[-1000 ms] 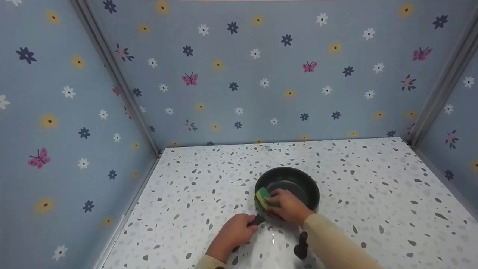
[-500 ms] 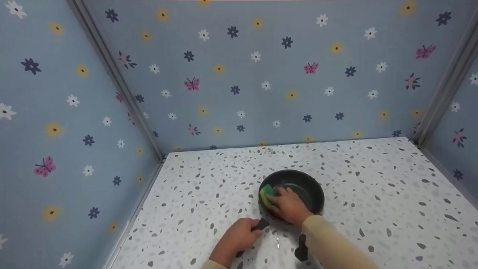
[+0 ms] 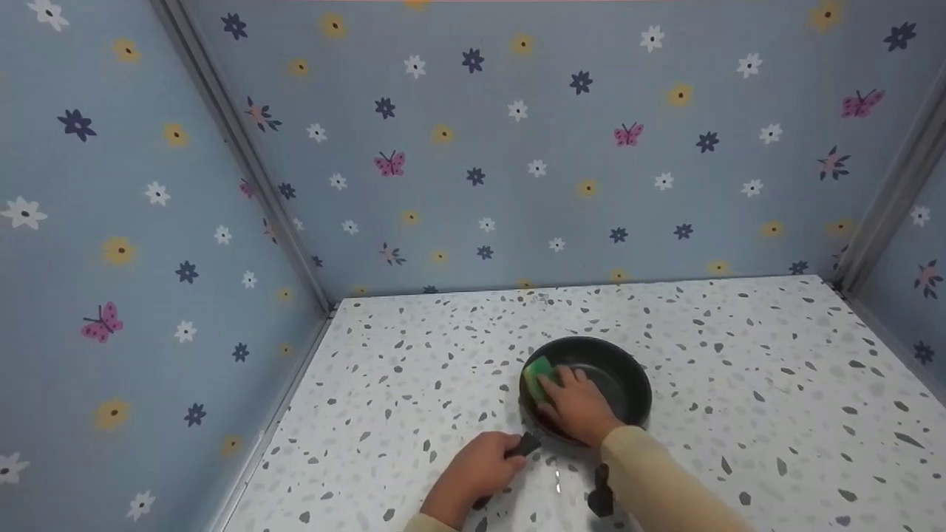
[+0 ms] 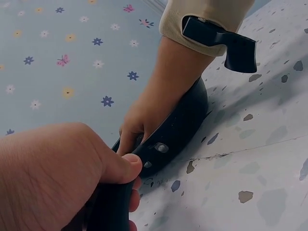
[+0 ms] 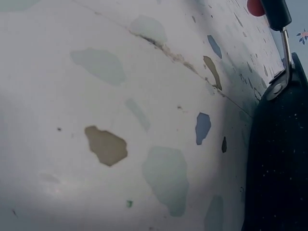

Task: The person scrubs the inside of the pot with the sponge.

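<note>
Right here at the near side, two cream sleeves [image 3: 658, 480] reach in, and the left grip [image 3: 484, 467], a bare hand, is wrapped round the black handle [image 3: 526, 445], thumb laid along the top! A dark wrist mount [image 4: 240, 53] hangs at the right sleeve. A touch farther on, the right grip [image 3: 582, 406] is down inside the black pan [image 3: 634, 377], pinching a green sponge [image 3: 538, 369] against the left inner wall. Mid-wipe, I'd judge: handle held, sponge at work on the left, while the right part of the inside lies uncovered. How much of it has been gone over? Can't tell from here, and that dark coating gives nothing away. Now the desk [image 3: 414, 355]: white, scattered with grey chips, the pan sitting around its middle, a bright glint [image 3: 558, 480] between the arms. Down close, the wrist views pick out a thin seam [image 5: 163, 48] with a dark, worn stretch. And out beyond the far edge, pale blue everywhere: the left wall [image 3: 140, 369] and the far wall [image 3: 502, 207] carry flowers and pink butterflies, with a grey post [image 3: 251, 170] running up the far left corner!
</note>
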